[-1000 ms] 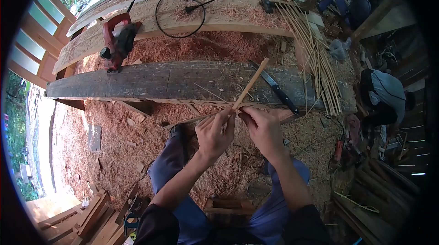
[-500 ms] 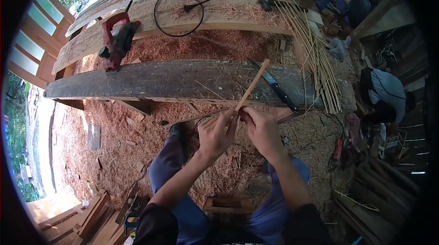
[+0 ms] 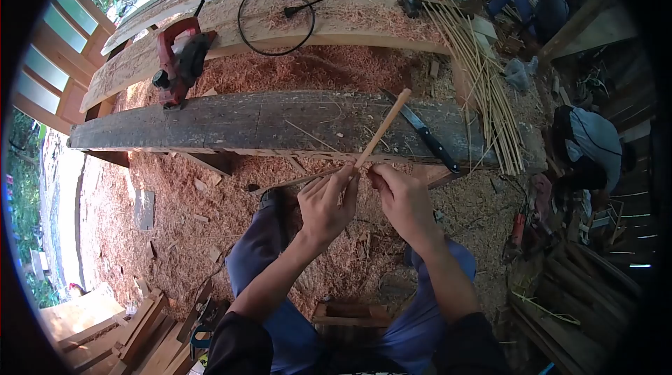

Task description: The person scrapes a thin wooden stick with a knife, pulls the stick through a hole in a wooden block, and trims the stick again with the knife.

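My left hand (image 3: 325,203) is closed around the lower end of a light wooden stick (image 3: 383,127). The stick slants up and right over the dark plank. My right hand (image 3: 406,200) is pinched just right of the stick's lower end, slightly apart from my left; what its fingers hold, if anything, is hidden. A thin sliver (image 3: 313,135) angles down toward my hands; I cannot tell which fingers hold it. A long strip (image 3: 294,182) runs leftward from beneath my left hand. Beyond my right hand, a black-handled knife (image 3: 435,145) lies on the plank.
The dark plank (image 3: 231,117) carries one end of a red electric planer (image 3: 178,64). A cord (image 3: 280,50) loops over the pale board behind. A bundle of thin sticks (image 3: 483,88) lies at right. Shavings (image 3: 189,214) cover the ground. Two people (image 3: 595,144) crouch on the right.
My hands have drawn slightly apart, my left shifting a little left and my right a little right. The thin sliver has moved left. The stick has shifted slightly left.
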Available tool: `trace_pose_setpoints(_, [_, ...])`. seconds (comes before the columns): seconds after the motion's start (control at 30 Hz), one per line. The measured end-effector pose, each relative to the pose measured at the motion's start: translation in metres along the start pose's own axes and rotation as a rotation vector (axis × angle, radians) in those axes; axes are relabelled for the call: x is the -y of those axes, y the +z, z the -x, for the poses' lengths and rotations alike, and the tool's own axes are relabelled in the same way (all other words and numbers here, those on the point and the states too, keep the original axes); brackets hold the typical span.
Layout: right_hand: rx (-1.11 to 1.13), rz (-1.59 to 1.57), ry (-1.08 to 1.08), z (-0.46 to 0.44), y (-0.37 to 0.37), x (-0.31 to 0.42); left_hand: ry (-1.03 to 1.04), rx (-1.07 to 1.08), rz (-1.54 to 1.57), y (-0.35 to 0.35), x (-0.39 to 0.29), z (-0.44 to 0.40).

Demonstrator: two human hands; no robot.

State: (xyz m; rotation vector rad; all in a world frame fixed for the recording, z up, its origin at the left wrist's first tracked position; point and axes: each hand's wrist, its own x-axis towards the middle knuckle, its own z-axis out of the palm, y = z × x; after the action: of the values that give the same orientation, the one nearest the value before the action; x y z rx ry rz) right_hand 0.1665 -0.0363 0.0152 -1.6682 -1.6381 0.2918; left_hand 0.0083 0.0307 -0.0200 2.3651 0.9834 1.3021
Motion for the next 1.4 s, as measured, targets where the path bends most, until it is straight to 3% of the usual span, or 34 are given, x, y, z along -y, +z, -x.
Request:
trace_pose_setpoints(0.1, [0.018,0.026,-0.016,0.000,-0.002,0.005,0.086,-0.098,-0.020,-0.001,0.001,-0.005])
trace_pose_setpoints(0.23, [-0.023,0.127,-0.089,0.002,0.000,0.006,0.002,-0.064,-0.038,-0.003,-0.003,-0.006])
trace_pose_setpoints(0.5, [0.022,0.113,0.019,0.001,-0.006,0.009,0.000,-0.130,-0.028,-0.002,0.000,-0.012])
trace_pose_setpoints(0.7, [0.027,0.093,0.045,0.003,-0.005,0.002,-0.040,-0.033,-0.034,-0.002,-0.003,-0.003])
trace_pose_setpoints(0.87, [0.070,0.096,0.033,-0.003,-0.007,0.009,0.112,-0.027,-0.023,0.001,-0.007,-0.003])
trace_pose_setpoints(1.07, [-0.055,0.012,-0.031,-0.007,-0.004,0.012,0.042,-0.043,-0.034,-0.002,-0.009,-0.004])
trace_pose_setpoints(1.4, [0.096,-0.040,0.091,0.001,-0.010,0.005,0.025,-0.080,-0.077,-0.006,0.004,-0.009])
